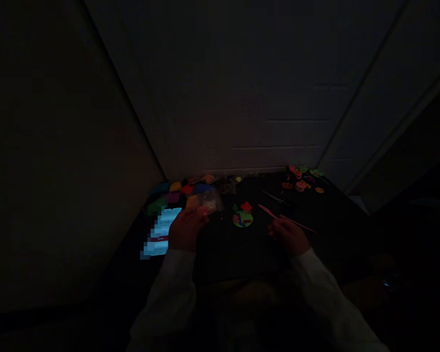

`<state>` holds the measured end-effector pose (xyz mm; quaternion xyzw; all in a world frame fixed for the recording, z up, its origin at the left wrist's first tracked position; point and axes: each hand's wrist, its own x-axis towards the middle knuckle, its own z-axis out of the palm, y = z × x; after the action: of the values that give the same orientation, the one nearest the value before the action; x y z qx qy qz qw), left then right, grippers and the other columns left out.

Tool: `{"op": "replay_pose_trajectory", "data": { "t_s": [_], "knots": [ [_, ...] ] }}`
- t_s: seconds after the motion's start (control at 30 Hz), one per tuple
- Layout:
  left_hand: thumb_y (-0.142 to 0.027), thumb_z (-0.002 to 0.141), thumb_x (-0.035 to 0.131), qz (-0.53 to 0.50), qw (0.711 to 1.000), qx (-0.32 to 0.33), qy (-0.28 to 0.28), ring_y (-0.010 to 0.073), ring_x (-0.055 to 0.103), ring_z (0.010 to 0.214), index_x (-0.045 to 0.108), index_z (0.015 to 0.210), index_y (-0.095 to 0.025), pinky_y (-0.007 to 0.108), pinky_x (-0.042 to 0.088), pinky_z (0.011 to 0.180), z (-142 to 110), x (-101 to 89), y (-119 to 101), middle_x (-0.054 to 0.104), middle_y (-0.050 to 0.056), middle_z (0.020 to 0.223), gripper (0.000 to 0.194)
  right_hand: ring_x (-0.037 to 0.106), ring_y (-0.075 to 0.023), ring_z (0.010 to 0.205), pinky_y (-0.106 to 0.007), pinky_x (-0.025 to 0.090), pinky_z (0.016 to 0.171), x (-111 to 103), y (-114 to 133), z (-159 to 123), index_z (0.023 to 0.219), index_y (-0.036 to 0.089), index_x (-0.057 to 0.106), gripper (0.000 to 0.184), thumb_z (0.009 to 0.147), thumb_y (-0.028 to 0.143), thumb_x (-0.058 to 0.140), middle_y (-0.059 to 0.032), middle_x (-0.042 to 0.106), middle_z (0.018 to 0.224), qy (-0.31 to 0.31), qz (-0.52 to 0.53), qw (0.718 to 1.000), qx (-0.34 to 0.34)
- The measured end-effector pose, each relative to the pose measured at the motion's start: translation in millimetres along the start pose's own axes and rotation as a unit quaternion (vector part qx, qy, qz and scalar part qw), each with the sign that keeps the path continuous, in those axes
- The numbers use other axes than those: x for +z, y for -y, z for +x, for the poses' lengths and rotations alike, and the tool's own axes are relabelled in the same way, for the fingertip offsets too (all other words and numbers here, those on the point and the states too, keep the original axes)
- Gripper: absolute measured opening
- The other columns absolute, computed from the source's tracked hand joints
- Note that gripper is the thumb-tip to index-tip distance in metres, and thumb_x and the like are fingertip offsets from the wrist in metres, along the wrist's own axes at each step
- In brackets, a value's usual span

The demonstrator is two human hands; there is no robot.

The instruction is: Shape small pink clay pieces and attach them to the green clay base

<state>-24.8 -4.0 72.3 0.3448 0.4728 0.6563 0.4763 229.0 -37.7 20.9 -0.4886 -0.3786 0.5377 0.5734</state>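
Dark table [220, 259] | pink tool [267, 211] by right hand [290, 236] | slanted, pointing far-left

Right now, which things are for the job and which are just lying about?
Probably for the job:
- green disc
- pink tool by the right hand
- coloured packs

Probably just lying about:
- scissors
- little figures

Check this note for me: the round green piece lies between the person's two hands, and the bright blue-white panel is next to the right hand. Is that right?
Not quite: the head view shows the bright blue-white panel next to the left hand, not the right hand. The round green piece does lie between the two hands.
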Motion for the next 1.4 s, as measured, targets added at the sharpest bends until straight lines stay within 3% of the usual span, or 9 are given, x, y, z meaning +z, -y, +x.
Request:
{"op": "replay_pose_trajectory", "data": {
  "t_s": [0.13,0.27,0.53,0.7,0.87,1.0,1.1,1.23,1.4],
  "knots": [
    [-0.033,0.064,0.056,0.155,0.985,0.075,-0.005,0.0145,0.06,0.069,0.046,0.086,-0.015,0.029,0.049,0.061,33.7,7.8,-0.4,0.061,0.005,0.08,0.03,0.057,-0.0122,0.06,-0.022,0.041,0.051,2.5,-5.3,2.1,0.081,0.015,0.054,0.037,0.058,0.041,0.065,-0.005,0.061,0.074,0.02,0.013,1.0,0.011],
    [-0.033,0.056,0.063,0.234,0.968,0.088,0.015,0.0152,0.058,0.067,0.052,0.074,-0.015,0.027,0.046,0.06,63.9,24.8,12.1,0.06,0.002,0.068,0.028,0.057,-0.012,0.06,-0.023,0.041,0.051,1.0,-7.5,3.9,0.087,0.017,0.051,0.041,0.059,0.043,0.063,-0.0043,0.062,0.077,0.024,0.014,1.0,0.009],
    [-0.026,0.055,0.063,0.32,0.945,0.053,0.048,0.016,0.057,0.054,0.056,0.066,-0.012,0.027,0.044,0.053,98.6,42.3,47.8,0.058,0.003,0.055,0.02,0.049,-0.0077,0.044,-0.019,0.035,0.042,-1.5,-4.9,1.5,0.069,0.015,0.048,0.033,0.056,0.04,0.066,-0.0001,0.058,0.057,0.034,-0.049,0.998,0.022],
    [-0.019,0.06,0.059,0.311,0.947,0.05,0.063,0.014,0.059,0.056,0.053,0.094,-0.009,0.024,0.046,0.052,99.8,46.0,56.8,0.062,0.006,0.068,0.036,0.041,-0.005,0.041,-0.018,0.03,0.04,-3.4,-6.7,2.6,0.063,0.015,0.049,0.03,0.056,0.038,0.067,0.0036,0.052,0.049,0.021,-0.07,0.997,0.004],
    [-0.019,0.062,0.056,0.346,0.933,0.082,0.063,0.0139,0.059,0.062,0.05,0.105,-0.012,0.026,0.046,0.057,97.5,39.4,50.3,0.062,0.008,0.085,0.044,0.047,-0.0071,0.052,-0.022,0.037,0.049,-5.5,-6.7,4.4,0.087,0.015,0.06,0.038,0.06,0.041,0.062,-0.0035,0.06,0.072,0.019,-0.08,0.997,-0.012],
    [-0.024,0.063,0.057,0.4,0.903,0.115,0.106,0.0178,0.058,0.073,0.062,0.086,-0.017,0.03,0.044,0.07,87.3,21.1,39.6,0.063,0.006,0.083,0.024,0.049,-0.0075,0.058,-0.022,0.039,0.054,-5.7,-6.9,3.9,0.097,0.016,0.057,0.042,0.063,0.041,0.06,-0.0045,0.06,0.082,0.027,-0.071,0.997,-0.02],
    [-0.026,0.059,0.061,0.438,0.873,0.13,0.171,0.0201,0.057,0.079,0.066,0.069,-0.02,0.03,0.04,0.078,72.4,8.5,35.6,0.064,0.004,0.076,0.012,0.047,-0.0063,0.053,-0.021,0.037,0.051,-4.2,-6.7,3.1,0.096,0.018,0.055,0.042,0.062,0.042,0.061,-0.0011,0.059,0.073,0.024,-0.063,0.998,-0.02],
    [-0.026,0.056,0.063,0.464,0.842,0.136,0.237,0.0196,0.056,0.075,0.067,0.066,-0.023,0.029,0.04,0.076,56.6,2.2,40.6,0.064,0.002,0.073,0.011,0.047,-0.0072,0.052,-0.02,0.036,0.049,-2.7,-3.6,1.4,0.076,0.015,0.059,0.033,0.054,0.038,0.068,0.0006,0.057,0.062,0.008,-0.081,0.997,-0.01],
    [-0.025,0.058,0.06,0.47,0.829,0.153,0.263,0.0187,0.054,0.073,0.066,0.061,-0.023,0.029,0.039,0.075,50.5,4.5,42.7,0.062,0.003,0.071,0.007,0.053,-0.0107,0.06,-0.024,0.041,0.056,-3.8,-1.3,1.5,0.084,0.016,0.062,0.037,0.056,0.04,0.066,-0.0039,0.062,0.075,0.021,-0.099,0.995,-0.003]
  ]
}}
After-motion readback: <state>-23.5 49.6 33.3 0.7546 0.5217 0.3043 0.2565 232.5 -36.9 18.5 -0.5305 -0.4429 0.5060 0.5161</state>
